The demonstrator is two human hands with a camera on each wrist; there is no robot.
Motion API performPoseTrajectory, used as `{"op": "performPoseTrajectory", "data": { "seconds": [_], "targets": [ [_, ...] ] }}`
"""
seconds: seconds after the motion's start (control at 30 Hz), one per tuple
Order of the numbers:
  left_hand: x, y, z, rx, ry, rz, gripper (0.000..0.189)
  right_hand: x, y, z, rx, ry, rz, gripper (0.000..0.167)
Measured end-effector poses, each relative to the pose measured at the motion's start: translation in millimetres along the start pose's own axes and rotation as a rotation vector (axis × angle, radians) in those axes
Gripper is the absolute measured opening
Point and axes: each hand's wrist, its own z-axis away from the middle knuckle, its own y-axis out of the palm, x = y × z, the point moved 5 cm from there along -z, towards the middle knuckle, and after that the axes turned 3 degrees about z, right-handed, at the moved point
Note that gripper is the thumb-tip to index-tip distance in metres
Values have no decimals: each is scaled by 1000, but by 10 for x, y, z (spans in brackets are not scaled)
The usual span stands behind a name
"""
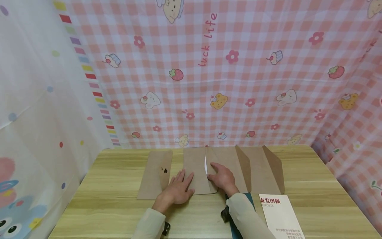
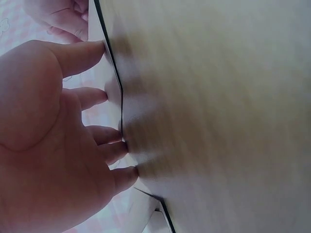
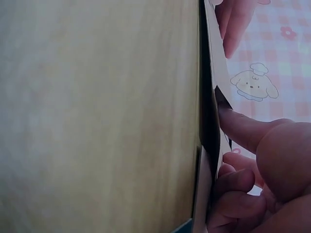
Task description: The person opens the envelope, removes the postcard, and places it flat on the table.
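Note:
A brown paper envelope (image 1: 194, 157) lies at the middle of the table with its flap (image 1: 212, 157) folded over on the right side. A narrow white strip (image 1: 205, 164) shows along the flap's edge. My left hand (image 1: 176, 192) rests on the envelope's lower left part, fingers spread. At the flap, my right hand (image 1: 223, 178) pinches the edge, the thumb (image 3: 243, 128) reaching to it and the other fingers curled. To the left lies another brown envelope (image 1: 149, 182), its flap down and bearing a small dark mark (image 1: 165, 170).
Two more brown envelopes (image 1: 228, 157) (image 1: 259, 166) lie on the right, their flaps raised. Partly under my right forearm is a dark green flat item (image 1: 250, 198). A cream card (image 1: 279, 214) with red print lies near the front right. Patterned cloth (image 1: 191, 93) hangs behind the wooden table (image 1: 104, 192).

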Motion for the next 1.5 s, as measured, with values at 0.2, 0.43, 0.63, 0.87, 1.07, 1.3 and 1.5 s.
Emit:
{"op": "performPoseTrajectory", "data": {
  "seconds": [0.2, 0.43, 0.63, 0.87, 1.07, 1.3, 1.5],
  "targets": [
    [-6, -10, 12, -4, 3, -5, 63, 10, -7, -5, 6, -3, 4, 55],
    [2, -2, 7, -3, 2, -20, 64, -6, -20, -13, 21, -14, -28, 56],
    [10, 16, 4, -3, 0, -23, 63, -31, -18, -19, 26, -36, -47, 55],
    [16, 27, 2, -4, -5, -19, 61, -52, -9, -20, 32, -35, -62, 54],
    [6, 13, -1, -1, -8, -16, 61, -47, -14, -17, 38, -42, -56, 54],
    [-1, 5, 7, -4, 1, -26, 61, -32, -16, -18, 40, -43, -53, 53],
    [0, 1, -8, 8, -13, -39, 59, -10, -16, -13, 50, -67, -8, 51]
  ]
}}
